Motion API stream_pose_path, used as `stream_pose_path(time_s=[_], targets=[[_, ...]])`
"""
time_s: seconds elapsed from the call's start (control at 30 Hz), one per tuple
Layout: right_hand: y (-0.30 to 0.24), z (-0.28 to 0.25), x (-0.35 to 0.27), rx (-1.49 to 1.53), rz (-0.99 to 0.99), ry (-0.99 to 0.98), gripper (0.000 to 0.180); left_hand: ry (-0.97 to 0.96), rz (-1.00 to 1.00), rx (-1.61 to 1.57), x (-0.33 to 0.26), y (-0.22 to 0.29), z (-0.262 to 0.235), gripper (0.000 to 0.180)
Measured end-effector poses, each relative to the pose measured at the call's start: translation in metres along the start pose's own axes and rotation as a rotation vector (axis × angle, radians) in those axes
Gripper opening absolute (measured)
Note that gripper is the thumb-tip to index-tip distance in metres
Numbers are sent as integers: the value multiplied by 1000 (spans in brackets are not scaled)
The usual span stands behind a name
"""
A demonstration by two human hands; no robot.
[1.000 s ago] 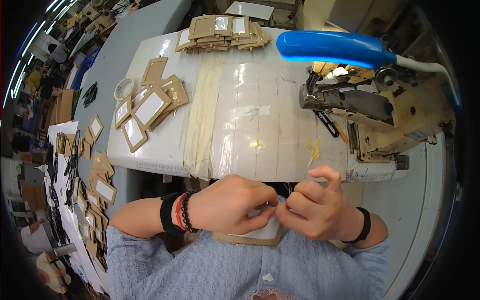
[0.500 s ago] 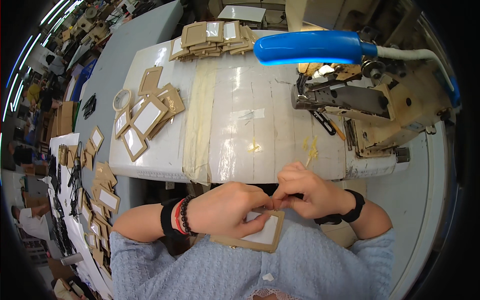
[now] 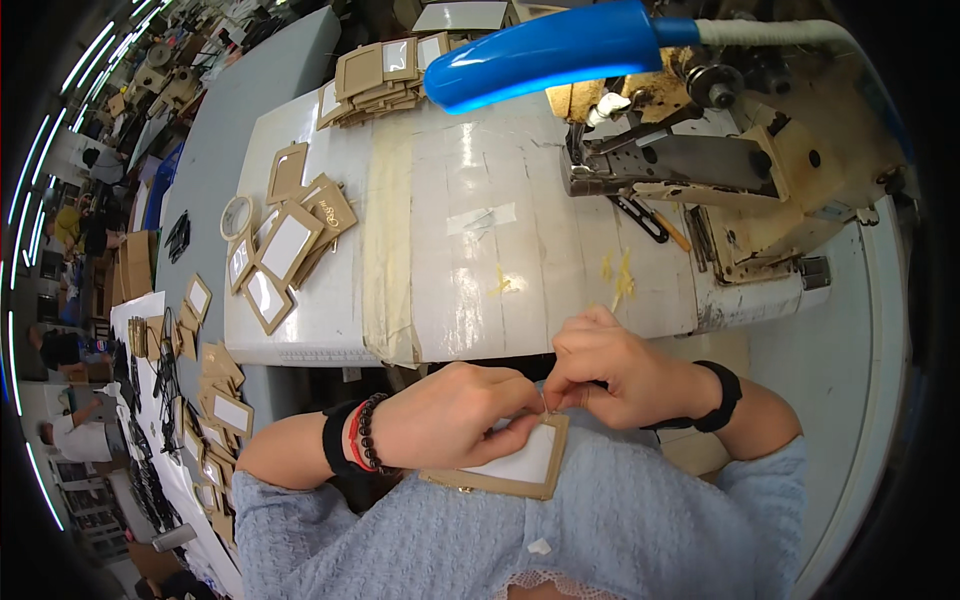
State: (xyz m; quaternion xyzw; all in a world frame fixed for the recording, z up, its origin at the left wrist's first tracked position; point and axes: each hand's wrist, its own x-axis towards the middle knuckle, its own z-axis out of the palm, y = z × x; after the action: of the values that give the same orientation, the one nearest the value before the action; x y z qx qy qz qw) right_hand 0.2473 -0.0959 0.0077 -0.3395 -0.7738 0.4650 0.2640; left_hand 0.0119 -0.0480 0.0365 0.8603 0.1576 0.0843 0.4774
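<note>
A beige card holder (image 3: 528,462) with a white window lies in front of my body, against my light blue sweater. My left hand (image 3: 465,412) is closed over its upper left part, fingers curled, with the thumb across the window. At the holder's upper right corner my right hand (image 3: 618,375) is pinched, its fingertips meeting those of the left hand. Something thin and pale seems to be between the fingertips, too small to make out. A small metal fitting shows at the holder's lower edge.
A sewing machine (image 3: 690,165) stands at the right, under a blue lamp (image 3: 545,58). Beige holders lie in a pile (image 3: 290,245) beside a tape roll (image 3: 237,217) and in a stack (image 3: 375,80) farther back. Black snips (image 3: 640,220) rest by the machine. More holders lie on the left table.
The whole view has shifted a little, so the lamp and machine sit farther left. Both hands keep their grip at the holder's corner, with only slight finger movement.
</note>
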Motion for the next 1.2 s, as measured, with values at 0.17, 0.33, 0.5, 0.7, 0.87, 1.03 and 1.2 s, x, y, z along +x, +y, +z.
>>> stream_pose_path(time_s=[0.17,0.33,0.5,0.7,0.87,1.03,1.2], targets=[[1,0,-1,65,21,5,8,5,-2,-6,-1,-1,1,11],[0,-1,-3,71,14,15,7,10,14,15,-1,-1,2,12],[-3,1,-5,56,-3,44,8,25,24,11,-2,0,2,12],[-1,4,-7,66,-26,69,12,22,19,23,-2,2,1,12],[-4,5,-8,106,34,61,14,24,17,20,-2,1,3,12],[-8,3,-11,98,73,35,16,18,5,11,-2,2,2,12],[-10,3,-11,67,34,57,18,18,7,10,-2,2,3,13]])
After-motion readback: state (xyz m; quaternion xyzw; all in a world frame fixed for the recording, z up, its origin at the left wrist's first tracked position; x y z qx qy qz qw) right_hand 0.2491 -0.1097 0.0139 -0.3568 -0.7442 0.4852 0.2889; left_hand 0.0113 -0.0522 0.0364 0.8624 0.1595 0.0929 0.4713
